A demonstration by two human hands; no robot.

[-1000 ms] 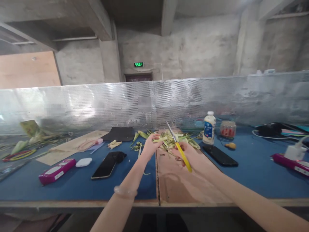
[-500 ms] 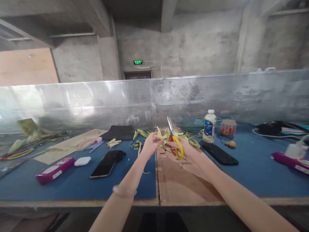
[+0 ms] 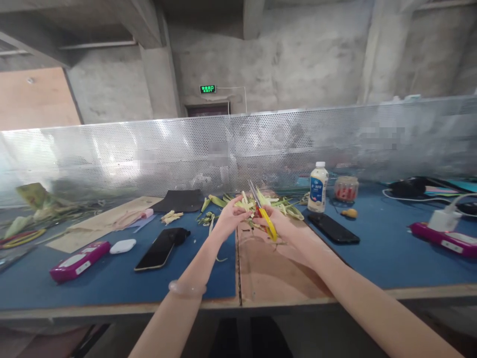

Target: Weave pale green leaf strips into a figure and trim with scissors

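Observation:
My right hand point(image 3: 280, 222) is closed around a pair of scissors point(image 3: 267, 223) with yellow and red handles. Their metal blades point up and to the left, over a heap of pale green husk-like leaves point(image 3: 294, 211). Close to its left, my left hand point(image 3: 230, 218) has its thumb and fingers pinched together on a pale green leaf strip point(image 3: 245, 200), which sticks up beside the blades. The fingertips partly overlap the heap, so the strip's lower end is hidden. A translucent bangle point(image 3: 187, 288) circles my left wrist.
A phone point(image 3: 158, 251), white case point(image 3: 122, 246) and purple power strip point(image 3: 80, 261) lie left. Rightward are a milk bottle point(image 3: 317, 188), another phone point(image 3: 333, 228), a jar point(image 3: 346, 189) and a second purple strip point(image 3: 445, 240). A perforated metal panel point(image 3: 167, 154) stands behind.
The scissors have turned in my right hand, their blades leaning further left and their handles more edge-on. Both hands stay close together. The whole view has shifted slightly.

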